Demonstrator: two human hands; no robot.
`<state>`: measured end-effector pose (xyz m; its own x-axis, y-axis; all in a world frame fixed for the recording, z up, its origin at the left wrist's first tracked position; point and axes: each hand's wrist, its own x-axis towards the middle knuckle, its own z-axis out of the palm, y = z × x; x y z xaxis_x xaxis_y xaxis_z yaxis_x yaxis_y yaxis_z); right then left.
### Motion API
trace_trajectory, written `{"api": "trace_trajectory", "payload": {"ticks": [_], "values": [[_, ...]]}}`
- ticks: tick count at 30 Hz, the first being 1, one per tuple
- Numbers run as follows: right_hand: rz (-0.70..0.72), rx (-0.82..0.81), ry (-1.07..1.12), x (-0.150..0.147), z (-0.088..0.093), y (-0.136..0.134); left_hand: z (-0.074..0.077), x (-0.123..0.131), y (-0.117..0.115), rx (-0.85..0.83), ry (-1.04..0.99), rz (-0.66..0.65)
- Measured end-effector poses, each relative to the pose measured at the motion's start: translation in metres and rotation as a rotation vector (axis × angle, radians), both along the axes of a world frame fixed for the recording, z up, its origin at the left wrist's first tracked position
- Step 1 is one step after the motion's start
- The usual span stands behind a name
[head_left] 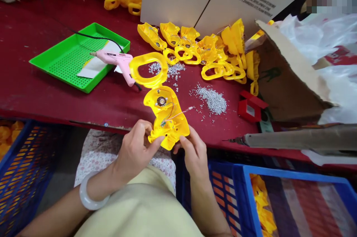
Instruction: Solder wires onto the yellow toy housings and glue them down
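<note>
Yellow shell [175, 112]: open side up, over the table's [223, 133] near edge; best kept steady.
My left fingers [141, 129]: pinching its lower left rim.
My right fingers [187, 146]: pinching its lower right corner; light pressure should do.
Wires [177, 115]: best kept off the rim.
Small screws [214, 100]: heaped nearby, rightward.

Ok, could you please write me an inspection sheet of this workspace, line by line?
Surface: dark red table.
Job's things: yellow shell, inner side up, with a round part and thin wires showing.
Clutter: two loose heaps of small silvery pieces; green tray holding white paper; other yellow parts behind.
Hands: left hand and right hand both hold the shell's near end.
Cables: black cable passes over the tray to the pink glue gun.
Surroundings: blue crates on both sides; printed carton at the back.
</note>
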<state>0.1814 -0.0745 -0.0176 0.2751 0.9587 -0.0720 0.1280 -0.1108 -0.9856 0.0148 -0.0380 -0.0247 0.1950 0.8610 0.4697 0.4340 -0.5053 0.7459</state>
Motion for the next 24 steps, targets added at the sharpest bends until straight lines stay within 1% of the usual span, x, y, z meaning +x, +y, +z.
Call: {"api": "trace_trajectory", "payload": {"ticks": [1, 3, 5, 7, 9, 10, 12, 14, 16, 20, 24], "values": [[0.031, -0.006, -0.001, 0.003, 0.002, 0.005, 0.002, -0.004, -0.004, 0.045, 0.051, -0.019], [0.100, -0.032, -0.024, 0.007, 0.006, 0.013, 0.010, -0.013, -0.010, 0.157, 0.154, -0.003], [0.190, -0.066, -0.089, 0.008, 0.008, 0.019, 0.020, -0.020, -0.013, 0.274, 0.233, 0.076], [0.296, -0.075, -0.191, 0.006, 0.008, 0.025, 0.029, -0.022, -0.009, 0.350, 0.322, 0.190], [0.383, -0.048, -0.286, 0.004, 0.008, 0.031, 0.033, -0.019, 0.000, 0.339, 0.476, 0.275], [0.418, -0.035, -0.319, 0.003, 0.008, 0.034, 0.032, -0.017, 0.006, 0.309, 0.556, 0.305], [0.481, -0.025, -0.364, 0.003, 0.009, 0.040, 0.027, -0.012, 0.018, 0.248, 0.659, 0.338], [0.526, -0.010, -0.422, 0.004, 0.012, 0.046, 0.019, -0.009, 0.027, 0.238, 0.679, 0.345], [0.495, 0.041, -0.483, 0.005, 0.016, 0.051, 0.013, -0.007, 0.030, 0.271, 0.650, 0.336], [0.336, 0.196, -0.485, 0.000, 0.024, 0.061, 0.008, -0.007, 0.028, 0.358, 0.574, 0.295], [0.315, 0.285, -0.474, -0.012, 0.028, 0.067, 0.007, -0.008, 0.027, 0.421, 0.545, 0.269]]}}
